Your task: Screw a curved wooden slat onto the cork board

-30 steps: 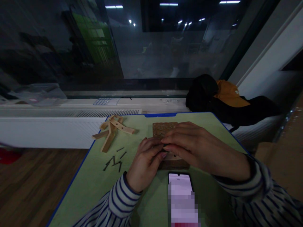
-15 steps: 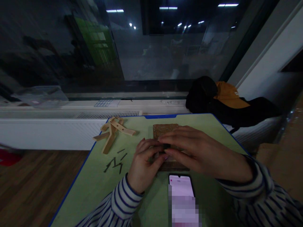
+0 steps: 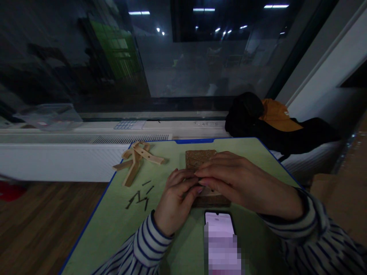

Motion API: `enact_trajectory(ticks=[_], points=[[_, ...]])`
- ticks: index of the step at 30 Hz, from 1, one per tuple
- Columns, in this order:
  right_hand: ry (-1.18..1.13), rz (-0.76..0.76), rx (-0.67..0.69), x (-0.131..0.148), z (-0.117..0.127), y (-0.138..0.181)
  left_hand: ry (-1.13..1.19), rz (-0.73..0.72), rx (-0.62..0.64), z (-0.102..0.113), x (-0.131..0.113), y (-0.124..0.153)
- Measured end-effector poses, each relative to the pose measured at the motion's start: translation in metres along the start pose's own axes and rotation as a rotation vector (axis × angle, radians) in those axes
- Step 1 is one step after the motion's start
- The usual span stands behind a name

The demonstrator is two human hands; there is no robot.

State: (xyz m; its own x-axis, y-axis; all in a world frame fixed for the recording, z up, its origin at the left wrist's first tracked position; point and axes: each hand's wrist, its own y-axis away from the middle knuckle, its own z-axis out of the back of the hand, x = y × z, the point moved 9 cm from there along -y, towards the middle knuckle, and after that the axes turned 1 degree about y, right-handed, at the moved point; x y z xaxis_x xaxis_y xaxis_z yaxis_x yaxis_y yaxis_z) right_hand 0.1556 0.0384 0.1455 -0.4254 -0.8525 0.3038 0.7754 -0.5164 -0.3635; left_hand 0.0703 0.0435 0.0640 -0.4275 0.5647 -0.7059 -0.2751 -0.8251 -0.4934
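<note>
A brown cork board (image 3: 197,157) lies on the green table (image 3: 114,225). My left hand (image 3: 174,200) and my right hand (image 3: 237,179) meet over the board's near part, fingers curled and pinched together. A pale wooden strip (image 3: 210,192) shows under my right fingers on the board. What the fingertips pinch is hidden. Loose wooden strips with holes (image 3: 137,158) lie at the table's far left. Several small dark nails (image 3: 139,195) are scattered left of my left hand.
A lit phone (image 3: 220,229) lies near the table's front edge. A black bag with an orange cap (image 3: 275,114) sits on the sill at the right. A white radiator (image 3: 57,156) and a dark window run behind the table. Wood floor shows at left.
My hands stay over the board with only small finger shifts. My right fingers drew closer to the left hand's fingertips. The view shifted slightly.
</note>
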Motion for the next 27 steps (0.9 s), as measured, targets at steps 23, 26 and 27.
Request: enact_trajectory(ticks=[23, 26, 27], points=[[-0.024, 0.015, -0.012, 0.004, 0.0, 0.0, -0.022, -0.006, -0.095, 0.009, 0.001, 0.0], [-0.023, 0.01, -0.013, 0.002, -0.001, -0.001, -0.025, -0.007, -0.078, 0.007, 0.001, 0.0], [-0.021, 0.009, -0.015, 0.002, -0.001, -0.001, -0.024, -0.008, -0.07, 0.007, 0.001, 0.0]])
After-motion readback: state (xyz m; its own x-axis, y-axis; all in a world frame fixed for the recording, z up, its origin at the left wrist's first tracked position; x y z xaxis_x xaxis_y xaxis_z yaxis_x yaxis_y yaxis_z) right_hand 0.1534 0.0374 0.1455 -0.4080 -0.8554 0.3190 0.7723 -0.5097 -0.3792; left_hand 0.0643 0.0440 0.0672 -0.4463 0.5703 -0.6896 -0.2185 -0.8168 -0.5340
